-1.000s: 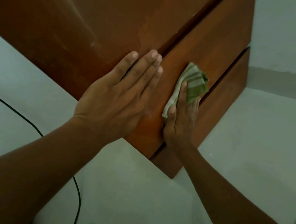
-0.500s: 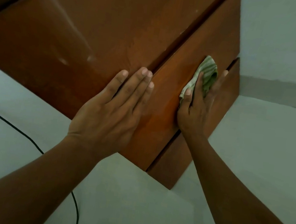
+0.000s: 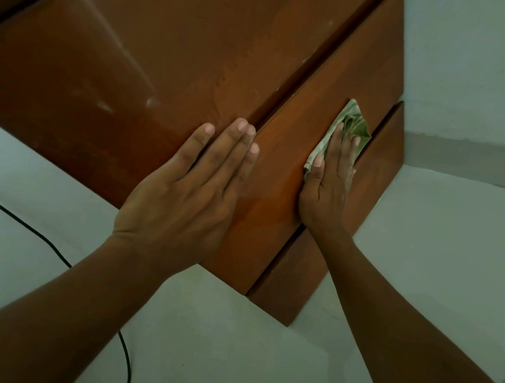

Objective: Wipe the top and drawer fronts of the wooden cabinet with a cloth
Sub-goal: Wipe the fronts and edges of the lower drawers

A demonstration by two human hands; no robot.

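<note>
pale tiled floor (image 3: 426, 278) under my wooden cabinet (image 3: 164, 67). left hand (image 3: 186, 195) lies flat, fingers extended, on top; right hand (image 3: 329, 182) presses a green striped cloth (image 3: 354, 126) against the upper drawer front (image 3: 294, 180). no readable writing.

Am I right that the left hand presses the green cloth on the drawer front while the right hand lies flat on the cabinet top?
Not quite: the hands are swapped. The head view shows the right hand pressing the cloth on the drawer front, the left hand flat on the cabinet top.
</note>
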